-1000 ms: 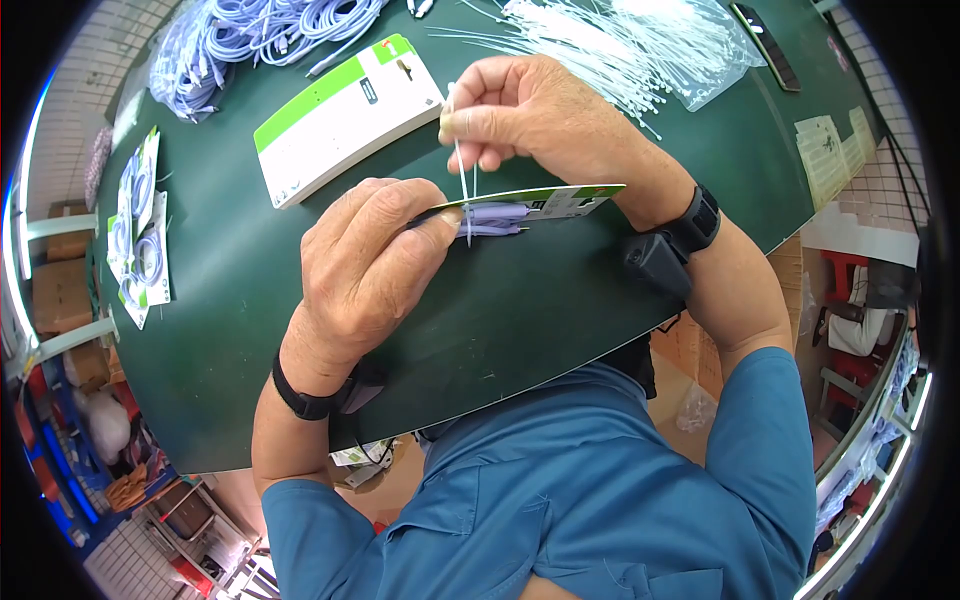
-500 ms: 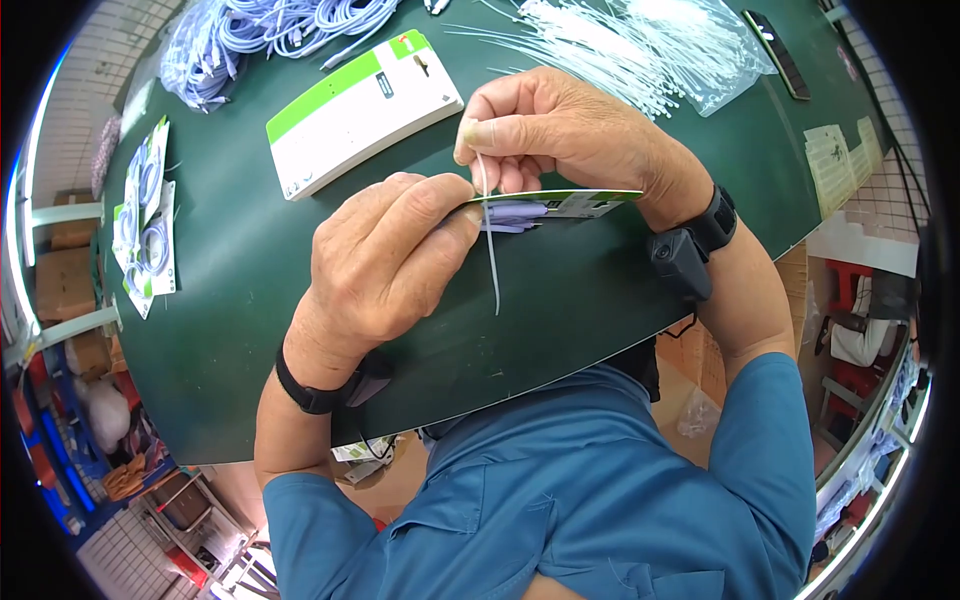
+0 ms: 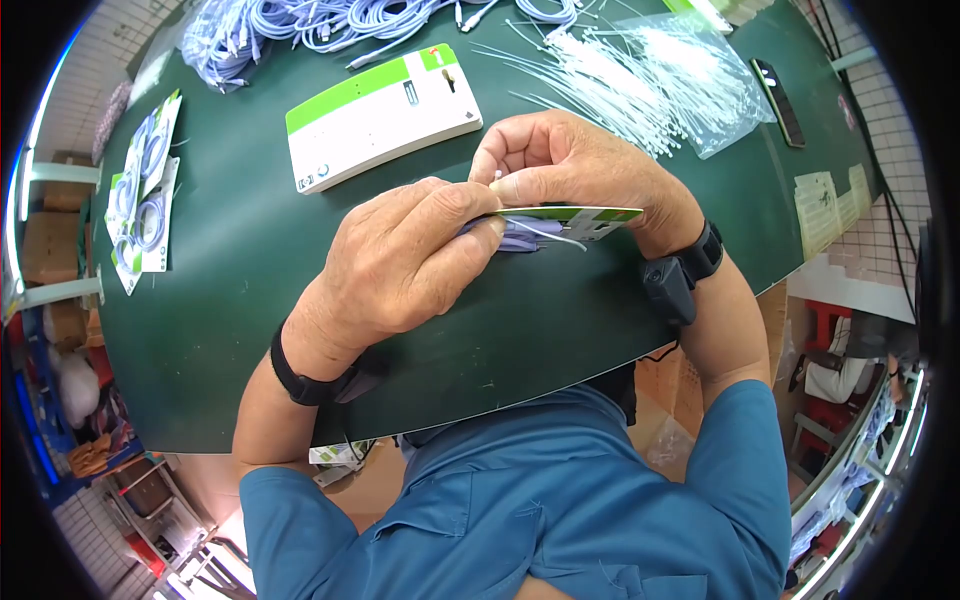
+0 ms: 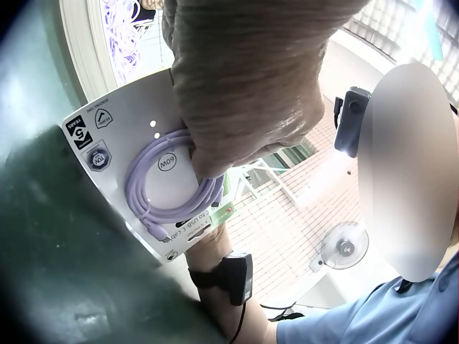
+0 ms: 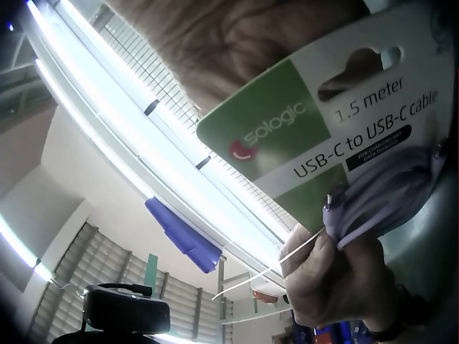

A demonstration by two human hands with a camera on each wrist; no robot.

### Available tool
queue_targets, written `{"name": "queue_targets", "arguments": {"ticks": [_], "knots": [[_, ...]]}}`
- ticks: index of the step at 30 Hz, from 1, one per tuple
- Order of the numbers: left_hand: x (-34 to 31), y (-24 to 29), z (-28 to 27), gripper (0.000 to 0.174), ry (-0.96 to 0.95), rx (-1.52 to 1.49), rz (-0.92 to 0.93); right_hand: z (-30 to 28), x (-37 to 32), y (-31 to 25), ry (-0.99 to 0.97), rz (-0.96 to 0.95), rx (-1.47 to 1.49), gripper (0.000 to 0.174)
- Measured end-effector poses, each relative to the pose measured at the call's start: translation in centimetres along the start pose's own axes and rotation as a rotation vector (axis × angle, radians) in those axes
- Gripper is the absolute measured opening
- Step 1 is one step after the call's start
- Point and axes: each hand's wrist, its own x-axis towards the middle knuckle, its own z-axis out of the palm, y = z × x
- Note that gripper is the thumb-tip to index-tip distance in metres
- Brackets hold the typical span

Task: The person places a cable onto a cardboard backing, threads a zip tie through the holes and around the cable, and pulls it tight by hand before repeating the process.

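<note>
My left hand (image 3: 405,255) grips a printed cardboard card (image 4: 118,168) between thumb and fingers, holding it edge-up above the table. Against the card's face lies a coiled lilac USB-C cable (image 4: 140,172), one plug showing in the right wrist view. A thin white cable tie (image 3: 560,235) runs at the coil, its tail sticking out rightward over the near side. Behind the card's top edge, my right hand (image 3: 590,170) pinches the tie's other end between thumb and forefinger, close to the left fingertips. The rest of the tie's loop is hidden by the hands.
A stack of white-green cards (image 3: 385,130) lies beyond the hands. Loose cable ties (image 3: 610,85) spill from a clear bag (image 3: 710,125) at the back right, near a phone (image 3: 778,102). Lilac cables (image 3: 340,22) pile at the back; carded cables (image 3: 150,220) lie at left.
My right hand has come down close to the card and left fingertips. The tie's upright strands no longer show above the card, and its tail has swung from hanging down to pointing right.
</note>
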Motion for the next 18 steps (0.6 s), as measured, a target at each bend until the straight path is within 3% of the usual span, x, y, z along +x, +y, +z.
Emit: {"name": "queue_targets", "arguments": {"ticks": [16,18], "knots": [[0.0,0.2,-0.8,0.021,-0.014,-0.071,-0.215,-0.2,-0.1,-0.6,0.097,0.042,0.079,0.021],[-0.1,0.1,-1.0,0.022,-0.013,-0.112,-0.313,-1.4,-1.1,-1.9,0.28,-0.016,0.014,0.021]]}}
